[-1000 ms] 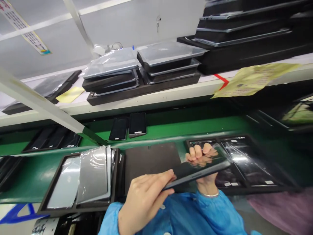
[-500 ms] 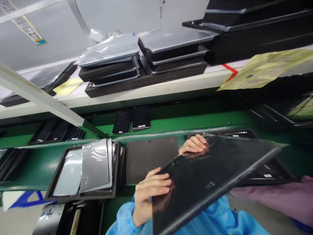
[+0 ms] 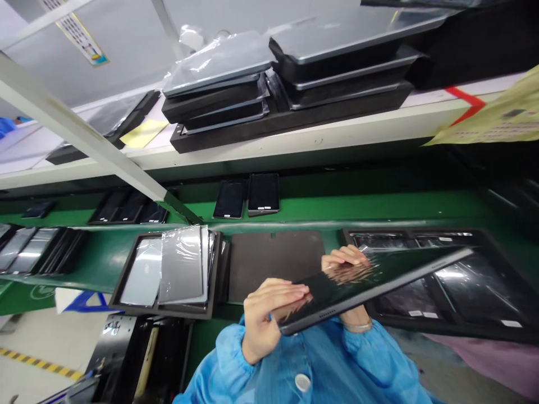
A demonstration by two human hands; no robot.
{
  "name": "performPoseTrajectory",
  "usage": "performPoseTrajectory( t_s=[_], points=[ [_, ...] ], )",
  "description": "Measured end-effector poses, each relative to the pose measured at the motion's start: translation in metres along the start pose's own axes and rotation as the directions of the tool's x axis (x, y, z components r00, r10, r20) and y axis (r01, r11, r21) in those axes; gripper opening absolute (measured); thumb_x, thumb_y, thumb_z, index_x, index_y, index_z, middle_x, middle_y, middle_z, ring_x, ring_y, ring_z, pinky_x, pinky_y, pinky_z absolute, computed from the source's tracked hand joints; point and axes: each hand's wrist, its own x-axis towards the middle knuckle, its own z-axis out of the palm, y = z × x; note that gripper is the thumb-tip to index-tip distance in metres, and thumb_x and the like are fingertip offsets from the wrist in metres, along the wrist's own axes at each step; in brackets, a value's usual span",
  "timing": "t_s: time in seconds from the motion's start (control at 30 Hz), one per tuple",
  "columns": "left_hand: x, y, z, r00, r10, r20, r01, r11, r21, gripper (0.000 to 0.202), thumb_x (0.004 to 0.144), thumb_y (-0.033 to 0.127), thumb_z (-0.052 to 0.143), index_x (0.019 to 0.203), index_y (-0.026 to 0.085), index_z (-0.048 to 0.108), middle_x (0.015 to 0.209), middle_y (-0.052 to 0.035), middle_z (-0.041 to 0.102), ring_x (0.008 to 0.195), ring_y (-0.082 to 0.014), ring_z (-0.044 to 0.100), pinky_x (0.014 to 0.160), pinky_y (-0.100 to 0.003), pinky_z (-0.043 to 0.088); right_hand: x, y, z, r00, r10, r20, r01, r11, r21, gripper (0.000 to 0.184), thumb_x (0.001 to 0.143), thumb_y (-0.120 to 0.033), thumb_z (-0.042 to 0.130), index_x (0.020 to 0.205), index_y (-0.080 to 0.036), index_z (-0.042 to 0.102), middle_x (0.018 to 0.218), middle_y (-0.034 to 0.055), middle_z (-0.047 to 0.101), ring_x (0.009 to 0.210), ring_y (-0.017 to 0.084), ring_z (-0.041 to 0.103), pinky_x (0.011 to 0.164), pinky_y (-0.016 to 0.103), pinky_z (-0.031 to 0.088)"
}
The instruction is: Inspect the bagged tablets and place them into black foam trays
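Observation:
Between both hands a dark tablet (image 3: 379, 278), its glossy surface covered by clear film, is held tilted in front of my chest, one long edge with small speaker holes towards me. My left hand (image 3: 269, 314) grips its left end, fingers flat on top and thumb beneath. Over the far edge curl the fingers of my right hand (image 3: 345, 258); its palm is hidden behind the tablet. Under the tablet's right part lies a black tray (image 3: 455, 325) with film-covered tablets. A dark flat board (image 3: 273, 261) is just beyond my left hand.
At left stands a tray (image 3: 168, 310) with silvery tablets in clear film. Stacked trays (image 3: 227, 140) fill the white shelf (image 3: 295, 147) above. Two small tablets (image 3: 263, 192) lie on the green bench (image 3: 337, 210). A slanted white post (image 3: 92, 140) crosses the left side. Pink cloth (image 3: 484, 359) shows at right.
The tablet has tipped from showing its broad surface to a flatter angle, with its near edge now visible. Both hands keep hold. The view has shifted, so surroundings appear further right.

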Motion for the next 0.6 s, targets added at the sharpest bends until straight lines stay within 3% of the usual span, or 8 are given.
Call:
performPoseTrajectory(
  t_s=[0.2,0.6],
  points=[
    [-0.0006,-0.0024,-0.0014,1.0,-0.011,0.0,0.011,1.0,-0.018,0.025,0.099,0.023,0.065,0.121,0.025,0.077,0.108,-0.008,0.083,0.097,-0.0233,0.081,0.09,-0.037,0.063,-0.0016,0.0023,-0.0047,1.0,-0.002,-0.028,0.002,1.0,0.02,0.042,0.073,0.0,0.083,0.074,-0.023,0.047,0.067,-0.0156,0.06,0.063,0.002,0.063,0.069,0.019,0.054],
    [0.0024,-0.0022,-0.0002,0.999,-0.019,-0.029,0.018,0.999,-0.032,0.023,0.097,0.025,0.067,0.117,0.024,0.079,0.106,-0.0081,0.084,0.093,-0.025,0.082,0.086,-0.039,0.065,0.0003,-0.0015,-0.0016,0.996,-0.059,-0.066,0.058,0.998,-0.013,0.038,0.073,0.004,0.069,0.073,-0.023,0.042,0.064,-0.0146,0.055,0.059,0.005,0.063,0.062,0.021,0.057]
  ],
)
